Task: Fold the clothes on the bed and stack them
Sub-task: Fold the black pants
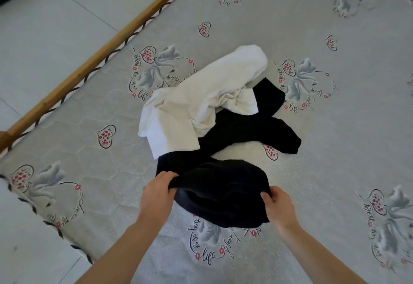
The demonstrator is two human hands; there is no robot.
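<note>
A crumpled black garment (223,192) lies on the grey patterned bed (324,145), its near end lifted a little. My left hand (159,191) grips its left edge, fingers curled over the cloth. My right hand (276,203) pinches its right edge. The far part of the black garment stretches away under a cream and white garment (201,102), which lies bunched in the middle of the bed.
A wooden bed rail (107,44) runs diagonally along the bed's left side, with pale tiled floor (44,26) beyond it. The sheet carries printed hearts, flowers and script.
</note>
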